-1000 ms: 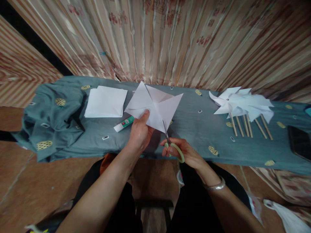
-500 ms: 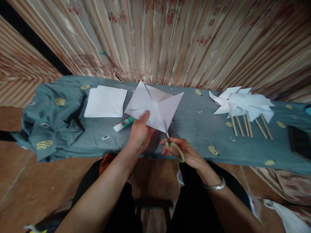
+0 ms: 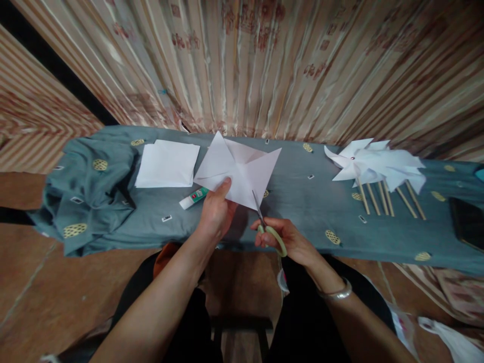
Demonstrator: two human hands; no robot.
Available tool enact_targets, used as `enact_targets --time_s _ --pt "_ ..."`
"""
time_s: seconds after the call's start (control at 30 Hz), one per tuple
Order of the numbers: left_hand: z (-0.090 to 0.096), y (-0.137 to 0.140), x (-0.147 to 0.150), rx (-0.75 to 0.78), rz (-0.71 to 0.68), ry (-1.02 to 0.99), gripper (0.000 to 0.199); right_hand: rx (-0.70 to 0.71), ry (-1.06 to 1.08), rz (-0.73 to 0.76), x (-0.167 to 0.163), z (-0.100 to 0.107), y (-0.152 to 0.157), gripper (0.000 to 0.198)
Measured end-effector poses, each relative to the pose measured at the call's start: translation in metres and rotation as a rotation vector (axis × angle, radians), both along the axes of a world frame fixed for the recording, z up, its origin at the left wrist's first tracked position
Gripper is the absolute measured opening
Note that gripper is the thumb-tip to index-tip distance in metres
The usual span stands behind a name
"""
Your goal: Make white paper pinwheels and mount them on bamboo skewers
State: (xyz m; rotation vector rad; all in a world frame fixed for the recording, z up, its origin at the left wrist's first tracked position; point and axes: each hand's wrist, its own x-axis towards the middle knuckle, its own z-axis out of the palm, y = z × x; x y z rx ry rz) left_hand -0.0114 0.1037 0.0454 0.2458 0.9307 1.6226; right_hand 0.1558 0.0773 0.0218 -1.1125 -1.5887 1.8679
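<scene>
A creased white sheet of paper (image 3: 245,176), with slits running in from its corners, is held above the table. My left hand (image 3: 217,209) grips its near left edge, thumb on top and fingers underneath. In my right hand (image 3: 283,237) is a pair of scissors (image 3: 278,241) with pale green handles, the fingers through the loops. The scissors' blades meet the paper at its near corner, on the right. Partly behind my left hand lies a glue stick (image 3: 192,198) with a white cap and green label.
A stack of white paper (image 3: 168,164) lies on the left of the cloth-covered table (image 3: 295,201). Several white paper pinwheels (image 3: 378,161) on wooden sticks (image 3: 385,198) rest at the right, with a black phone (image 3: 467,222) beyond. A curtain (image 3: 249,65) hangs behind the table.
The scissors' blades look closer together at the paper's near corner. The whole view has shifted slightly. Both hands keep their hold.
</scene>
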Motion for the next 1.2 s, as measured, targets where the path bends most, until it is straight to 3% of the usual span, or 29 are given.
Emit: enact_targets --time_s 1.2 --pt "0.0066 -0.0016 -0.0050 -0.029 0.005 0.012 0.020 -0.203 0.027 -0.109 -0.0089 0.0011 0.0020 0.048"
